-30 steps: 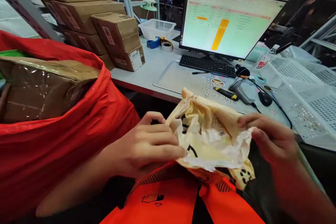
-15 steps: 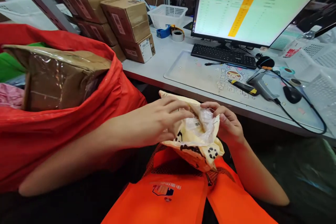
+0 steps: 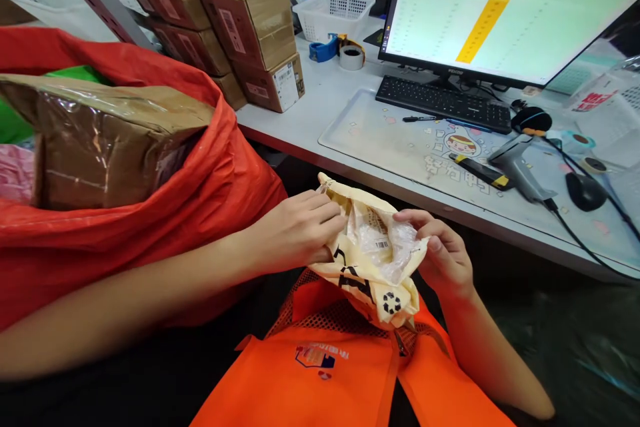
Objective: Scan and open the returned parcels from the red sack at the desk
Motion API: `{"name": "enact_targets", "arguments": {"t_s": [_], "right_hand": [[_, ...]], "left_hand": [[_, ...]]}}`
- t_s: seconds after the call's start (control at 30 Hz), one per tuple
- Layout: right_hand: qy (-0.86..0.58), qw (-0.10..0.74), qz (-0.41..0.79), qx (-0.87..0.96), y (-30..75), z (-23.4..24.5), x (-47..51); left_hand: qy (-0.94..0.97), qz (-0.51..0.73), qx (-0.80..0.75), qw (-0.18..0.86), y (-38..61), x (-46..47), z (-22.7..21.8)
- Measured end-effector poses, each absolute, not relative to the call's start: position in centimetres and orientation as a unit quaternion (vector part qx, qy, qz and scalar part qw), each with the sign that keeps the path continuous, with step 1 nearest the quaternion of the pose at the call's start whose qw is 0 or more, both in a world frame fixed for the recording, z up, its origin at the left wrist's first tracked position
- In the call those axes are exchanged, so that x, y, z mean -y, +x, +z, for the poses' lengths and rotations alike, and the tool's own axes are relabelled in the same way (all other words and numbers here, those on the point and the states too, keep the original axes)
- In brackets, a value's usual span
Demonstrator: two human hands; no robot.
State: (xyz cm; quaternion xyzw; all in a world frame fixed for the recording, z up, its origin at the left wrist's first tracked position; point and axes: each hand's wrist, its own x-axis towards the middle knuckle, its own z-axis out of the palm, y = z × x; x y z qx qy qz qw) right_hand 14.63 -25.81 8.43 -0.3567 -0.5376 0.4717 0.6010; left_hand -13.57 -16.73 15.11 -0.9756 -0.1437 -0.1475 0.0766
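Note:
A cream mailing bag [image 3: 357, 273] with black print and a recycling mark rests over my lap, its mouth spread wide. Inside lies a clear plastic packet [image 3: 373, 237] bearing a barcode label; what the packet contains cannot be made out. My left hand [image 3: 305, 227] is closed on the bag's left edge, fingers curled and partly hidden by the bag. At the opposite edge, my right hand [image 3: 443, 247] pinches the rim between thumb and fingers, beside the clear plastic.
At left bulges a red sack [image 3: 245, 173] with a brown taped parcel [image 3: 110, 147] inside. Stacked cardboard boxes [image 3: 255, 20] stand on the desk [image 3: 280, 123]. Further right are a monitor [image 3: 495, 7], a keyboard [image 3: 440, 103], a utility knife [image 3: 480, 170], a barcode scanner [image 3: 520, 167] and a mouse [image 3: 586, 190].
My left hand has moved from over the bag's mouth to its left edge and closed there, uncovering more of the packet. My right hand keeps its hold. The view has shifted slightly.

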Motion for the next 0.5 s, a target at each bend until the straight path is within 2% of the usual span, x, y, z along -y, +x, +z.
{"name": "enact_targets", "arguments": {"t_s": [0.27, 0.4, 0.5], "right_hand": [[-0.364, 0.574, 0.488, 0.547, 14.2, 7.7, 25.2], [-0.333, 0.597, 0.508, 0.524, 12.7, 8.1, 24.8], [-0.366, 0.626, 0.482, 0.491, 12.8, 8.4, 24.8]], "left_hand": [[-0.990, -0.100, 0.103, 0.005, -13.6, 15.7, 13.2], [-0.993, -0.100, 0.065, -0.021, -11.8, 15.6, 13.4], [-0.994, -0.080, 0.065, -0.040, -10.7, 15.5, 14.1]]}}
